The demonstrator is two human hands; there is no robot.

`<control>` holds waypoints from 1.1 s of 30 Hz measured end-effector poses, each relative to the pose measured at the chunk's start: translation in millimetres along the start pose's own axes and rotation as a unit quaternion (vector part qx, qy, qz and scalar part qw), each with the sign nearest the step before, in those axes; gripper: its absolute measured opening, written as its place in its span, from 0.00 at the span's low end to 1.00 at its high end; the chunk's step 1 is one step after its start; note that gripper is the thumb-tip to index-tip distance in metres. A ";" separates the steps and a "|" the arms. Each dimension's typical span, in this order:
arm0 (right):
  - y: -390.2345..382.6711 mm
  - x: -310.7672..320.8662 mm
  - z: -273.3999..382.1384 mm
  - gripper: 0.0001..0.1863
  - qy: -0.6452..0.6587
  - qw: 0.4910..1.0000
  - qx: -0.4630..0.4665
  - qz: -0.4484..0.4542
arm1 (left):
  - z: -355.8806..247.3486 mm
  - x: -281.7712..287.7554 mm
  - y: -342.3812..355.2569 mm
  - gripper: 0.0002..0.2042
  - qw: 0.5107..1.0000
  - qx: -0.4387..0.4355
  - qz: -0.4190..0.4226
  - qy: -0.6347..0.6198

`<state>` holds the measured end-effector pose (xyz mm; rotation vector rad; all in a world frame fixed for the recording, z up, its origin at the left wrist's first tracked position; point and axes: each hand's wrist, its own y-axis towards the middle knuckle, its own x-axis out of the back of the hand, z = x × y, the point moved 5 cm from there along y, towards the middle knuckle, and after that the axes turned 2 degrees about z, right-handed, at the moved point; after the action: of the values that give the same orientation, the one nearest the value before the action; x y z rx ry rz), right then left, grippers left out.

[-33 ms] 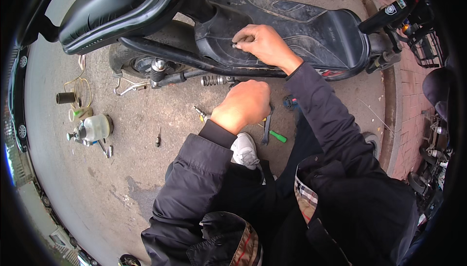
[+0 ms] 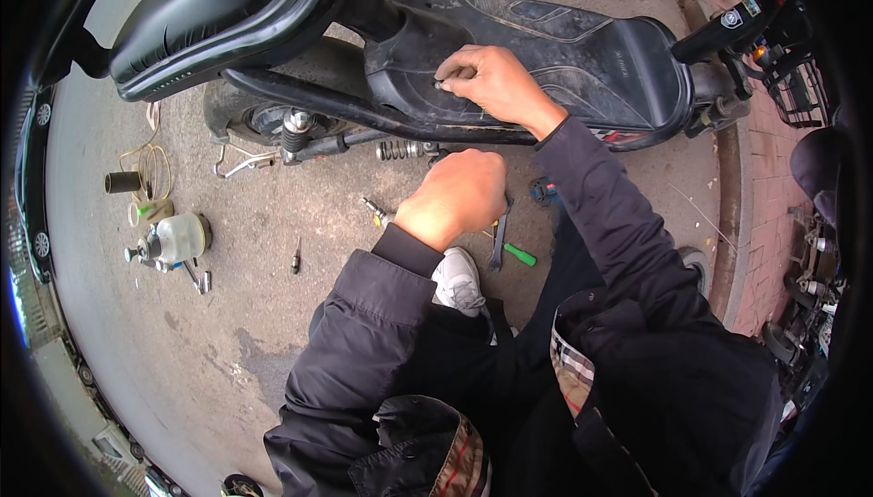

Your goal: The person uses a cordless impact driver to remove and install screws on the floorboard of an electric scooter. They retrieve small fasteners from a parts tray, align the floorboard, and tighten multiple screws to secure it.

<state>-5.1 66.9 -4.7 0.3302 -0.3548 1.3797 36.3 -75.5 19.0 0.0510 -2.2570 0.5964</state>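
A black scooter (image 2: 591, 51) with a dusty footboard lies across the view ahead of me. Over the rear of that footboard, my right hand (image 2: 496, 86) pinches a small greyish metal piece (image 2: 438, 85) between thumb and fingertips; its exact kind is too small to tell. Lower down, in front of the scooter's near side, my left hand (image 2: 457, 192) is closed with its back toward me. Its fingers curl out of sight, so whatever they hold is hidden. Just beyond this fist is a coil-spring shock absorber (image 2: 398, 150).
On the ground lie a wrench (image 2: 497, 242), a green-handled screwdriver (image 2: 520, 255), a thin screwdriver (image 2: 296, 257) and a blue tool (image 2: 543, 191). At left stand a pump with a translucent reservoir (image 2: 185, 238) and a dark cylinder (image 2: 122, 182). A curb (image 2: 730, 224) runs along the right.
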 end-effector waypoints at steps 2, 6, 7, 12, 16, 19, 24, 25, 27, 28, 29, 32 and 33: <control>0.9 -0.8 1.4 0.09 -0.023 1.000 0.004 0.008 | -0.8 0.7 -0.2 0.08 1.000 -0.003 0.001 -0.003; 3.3 -2.5 7.4 0.08 -0.082 0.995 0.065 0.004 | -2.4 2.1 -0.3 0.08 1.000 -0.016 -0.007 -0.006; 3.7 -3.1 7.7 0.08 -0.092 0.993 0.070 0.005 | -2.7 2.2 0.1 0.08 1.000 -0.018 -0.008 -0.006; 3.6 -3.3 8.2 0.08 -0.086 0.994 0.070 -0.002 | -3.5 1.5 0.0 0.09 1.000 -0.014 -0.006 -0.009; 1.7 -1.7 12.6 0.08 -0.108 0.992 0.069 0.001 | -3.7 1.2 0.9 0.09 1.000 -0.010 -0.003 -0.007; 0.9 -0.7 16.5 0.08 -0.132 0.989 0.073 0.002 | -3.7 0.8 1.1 0.09 1.000 -0.007 -0.002 -0.008; 1.3 -0.9 21.2 0.09 -0.169 0.980 0.106 0.000 | -4.3 1.1 0.2 0.09 1.000 -0.006 -0.001 -0.006; 1.5 -0.6 20.9 0.09 -0.171 0.979 0.107 -0.001 | -4.7 1.7 0.3 0.09 1.000 -0.006 0.000 -0.007; 1.3 0.6 20.1 0.09 -0.165 0.980 0.107 -0.002 | -5.8 2.7 0.3 0.09 1.000 -0.006 0.002 -0.006; 0.8 1.3 19.6 0.09 -0.158 0.982 0.107 -0.002 | -6.5 3.0 0.2 0.09 1.000 -0.007 0.005 -0.006; 0.3 1.9 19.2 0.09 -0.150 0.983 0.106 -0.002 | -7.3 3.5 0.1 0.09 1.000 -0.010 0.005 -0.002; -1.2 1.7 18.9 0.09 -0.148 0.983 0.110 0.001 | -8.2 4.5 0.1 0.09 1.000 -0.012 0.009 0.002; -1.7 1.3 19.3 0.09 -0.158 0.981 0.116 0.000 | -8.4 4.4 0.1 0.09 1.000 -0.012 0.010 0.000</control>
<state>-4.1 59.4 13.3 0.7473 -0.4561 1.3721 39.0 -71.0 27.0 0.0157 -2.2672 0.5805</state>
